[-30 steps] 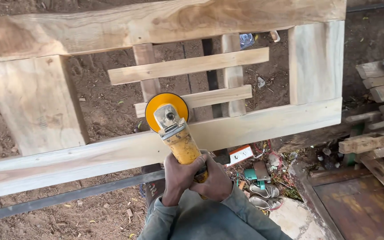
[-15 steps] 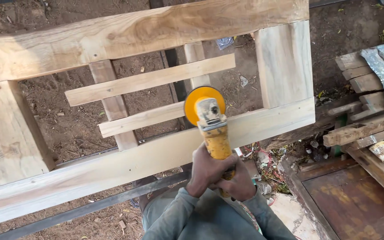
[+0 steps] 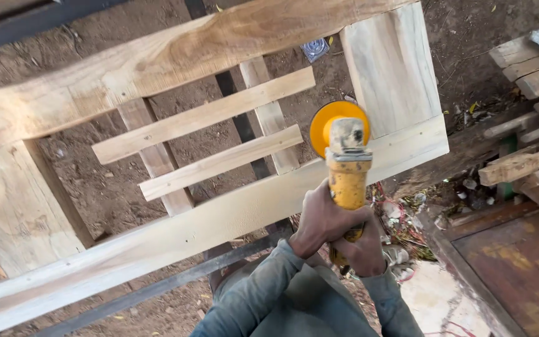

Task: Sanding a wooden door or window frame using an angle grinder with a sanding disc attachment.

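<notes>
The yellow angle grinder with its round orange disc guard [image 3: 346, 163] lies with its long axis running almost straight away from the person, up the picture, leaning only slightly. Its grey gear head and the disc end point away from the body, and the handle end points back toward the chest. The disc end sits over the near long rail of the pale wooden frame [image 3: 207, 223], close to where that rail meets the wide upright board on the right [image 3: 394, 68]; whether the disc actually touches the wood cannot be told.

Both hands are clenched around the rear of the grinder body. The left hand [image 3: 320, 219] wraps it from the left side with the fingers curled over the top, and the right hand [image 3: 363, 244] grips just behind and below it, the two pressed together (the tail of the tool is hidden under them). Grey sleeves run back from both wrists.

Two thin light wooden slats [image 3: 219, 134] cross the frame's open middle to the left of the disc, lying over narrower uprights. A thick rough beam [image 3: 157, 62] forms the far side. Bare brown dirt [image 3: 95, 187] shows through the gaps. Stacked scrap timber [image 3: 531, 125] lies to the right, with a rusty brown metal sheet [image 3: 519, 268] below it and mixed litter [image 3: 407, 218] between that and the frame.
</notes>
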